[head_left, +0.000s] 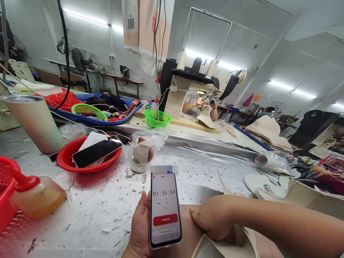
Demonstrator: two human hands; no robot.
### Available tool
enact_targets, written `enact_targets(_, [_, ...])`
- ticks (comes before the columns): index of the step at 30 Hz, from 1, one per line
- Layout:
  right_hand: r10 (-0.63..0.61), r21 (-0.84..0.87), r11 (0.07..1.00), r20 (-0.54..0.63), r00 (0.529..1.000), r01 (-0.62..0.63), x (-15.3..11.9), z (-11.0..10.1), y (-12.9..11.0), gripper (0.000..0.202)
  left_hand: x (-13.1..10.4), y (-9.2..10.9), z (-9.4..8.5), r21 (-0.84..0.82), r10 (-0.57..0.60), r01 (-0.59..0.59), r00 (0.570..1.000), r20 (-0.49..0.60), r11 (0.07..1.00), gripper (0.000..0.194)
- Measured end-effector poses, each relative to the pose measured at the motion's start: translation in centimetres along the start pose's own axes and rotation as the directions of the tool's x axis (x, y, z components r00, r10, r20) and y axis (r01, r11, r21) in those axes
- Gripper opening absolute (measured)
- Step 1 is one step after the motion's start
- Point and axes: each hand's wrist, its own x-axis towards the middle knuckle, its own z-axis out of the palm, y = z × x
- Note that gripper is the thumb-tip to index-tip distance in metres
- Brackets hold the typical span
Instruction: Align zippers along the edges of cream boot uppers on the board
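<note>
A phone with a lit screen showing a timer and a red button stands nearly upright in my left hand, whose fingers wrap round its left side and back. To its right, my right hand is bent down over pale cream sheet pieces at the bottom edge. One finger of it points toward the phone; the other fingers are curled under and hidden, so what they hold, if anything, cannot be made out.
A red bowl holds another phone. Beside it are a tumbler, a yellowish bottle and a clear cup. Behind a sewing machine, a person's hands hold a cream piece. More cream pieces lie right.
</note>
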Motion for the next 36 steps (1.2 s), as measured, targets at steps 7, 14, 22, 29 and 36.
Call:
enact_targets(7, [-0.023,-0.016,1.0,0.032,0.999,0.024,0.04,-0.32,0.16,0.08,0.03,0.05,-0.08,-0.021,-0.034,0.035,0.999,0.031,0.999,0.041])
enact_targets(14, [-0.02,-0.001,1.0,0.004,1.0,0.02,0.13,-0.12,0.07,0.08,-0.01,0.0,-0.24,-0.021,-0.003,0.003,1.0,0.006,1.0,0.038])
enact_targets(22, [-0.031,-0.013,0.999,0.009,0.999,0.031,0.44,0.22,0.33,0.081,0.02,0.03,-0.3,-0.013,-0.046,0.047,0.997,0.055,0.999,0.04])
enact_targets(29, [-0.038,-0.021,0.999,0.013,0.999,0.039,0.21,-0.03,0.06,0.08,0.16,0.14,-0.06,0.017,-0.02,0.02,0.999,0.034,1.0,0.042])
enact_targets(36, [-0.025,-0.017,1.0,0.025,0.999,0.025,0.14,-0.28,0.0,0.081,0.16,0.07,-0.16,0.019,0.003,-0.003,1.0,0.007,1.0,0.041])
